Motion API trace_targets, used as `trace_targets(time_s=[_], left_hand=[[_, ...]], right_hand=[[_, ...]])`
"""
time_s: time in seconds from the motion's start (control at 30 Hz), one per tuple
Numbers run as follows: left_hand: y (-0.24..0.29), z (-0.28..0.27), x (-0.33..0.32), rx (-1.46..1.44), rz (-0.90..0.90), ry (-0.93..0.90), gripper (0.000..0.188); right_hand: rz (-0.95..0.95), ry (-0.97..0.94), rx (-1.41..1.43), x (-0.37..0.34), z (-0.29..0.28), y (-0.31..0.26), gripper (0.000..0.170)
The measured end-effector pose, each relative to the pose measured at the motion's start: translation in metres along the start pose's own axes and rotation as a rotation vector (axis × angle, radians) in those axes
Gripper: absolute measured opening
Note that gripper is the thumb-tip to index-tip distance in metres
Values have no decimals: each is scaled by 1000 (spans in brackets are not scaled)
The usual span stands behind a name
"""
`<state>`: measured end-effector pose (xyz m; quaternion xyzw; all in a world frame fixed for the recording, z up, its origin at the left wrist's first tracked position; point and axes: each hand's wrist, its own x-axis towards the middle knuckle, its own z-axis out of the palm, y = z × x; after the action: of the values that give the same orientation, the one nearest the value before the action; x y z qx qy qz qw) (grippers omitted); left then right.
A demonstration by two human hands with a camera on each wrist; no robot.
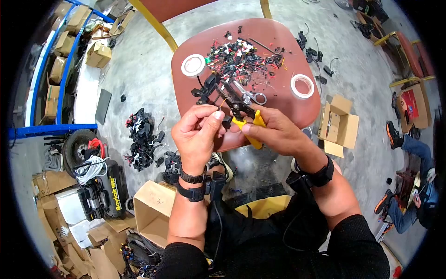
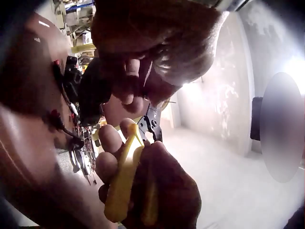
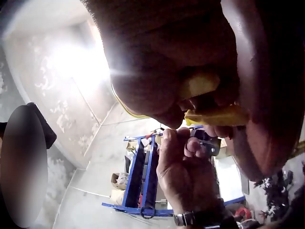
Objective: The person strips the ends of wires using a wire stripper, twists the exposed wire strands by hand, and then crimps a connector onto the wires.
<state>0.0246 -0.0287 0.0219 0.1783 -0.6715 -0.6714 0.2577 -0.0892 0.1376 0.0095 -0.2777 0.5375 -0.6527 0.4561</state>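
In the head view my right hand (image 1: 274, 128) grips the yellow handles of a black-jawed hand tool (image 1: 253, 129) over the front of the red chair seat (image 1: 288, 109). Thumb and fingers of my left hand (image 1: 197, 132) pinch a thin wire (image 1: 223, 103) beside the tool's jaws. A black connector piece (image 1: 206, 86) is close above the left hand. The left wrist view shows the yellow handle (image 2: 125, 183) within the curled right hand (image 2: 174, 191); the left hand (image 3: 183, 171) appears with bent fingers in the right wrist view.
Small connector and wire scraps (image 1: 241, 58) cover the seat's middle, with scissors (image 1: 253, 96) and two white tape rolls (image 1: 193, 65) (image 1: 302, 87) around them. Black connectors (image 1: 141, 139) lie on the floor at left. Open cardboard boxes (image 1: 338, 123) (image 1: 153, 209) stand at both sides. Another person sits far right.
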Motion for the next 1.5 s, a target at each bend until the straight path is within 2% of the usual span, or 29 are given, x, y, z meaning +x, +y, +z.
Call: trace_targets(time_s=[0.17, 0.2, 0.27, 0.3, 0.5, 0.53, 0.6, 0.87, 1.27, 1.5], left_hand=[[-1, 1, 1, 23, 45, 20, 7], [0, 1, 2, 55, 60, 20, 7], [-3, 0, 2, 3, 54, 14, 8], [-5, 0, 3, -2, 73, 13, 9], [-5, -1, 4, -9, 107, -14, 8], [-4, -1, 4, 42, 120, -5, 7], [-4, -1, 4, 77, 151, -17, 6], [-7, -2, 4, 115, 181, -27, 8], [-9, -6, 5, 207, 202, -38, 7], [-10, -7, 6, 236, 216, -46, 6]], right_hand=[[47, -2, -34, -2, 0, 0, 37], [-50, 14, -123, 1, -1, 11, 33], [1, -13, -214, -1, -4, -1, 30], [-46, -3, -266, 1, -5, 0, 29], [-53, 17, -300, 1, -5, 3, 29], [-115, 17, -286, 1, -4, 4, 28], [-42, 42, -181, -1, -2, 5, 27], [8, 49, -279, -3, -2, -2, 35], [-113, 77, -433, -3, -2, 4, 39], [-132, 71, -418, -3, -1, 4, 39]])
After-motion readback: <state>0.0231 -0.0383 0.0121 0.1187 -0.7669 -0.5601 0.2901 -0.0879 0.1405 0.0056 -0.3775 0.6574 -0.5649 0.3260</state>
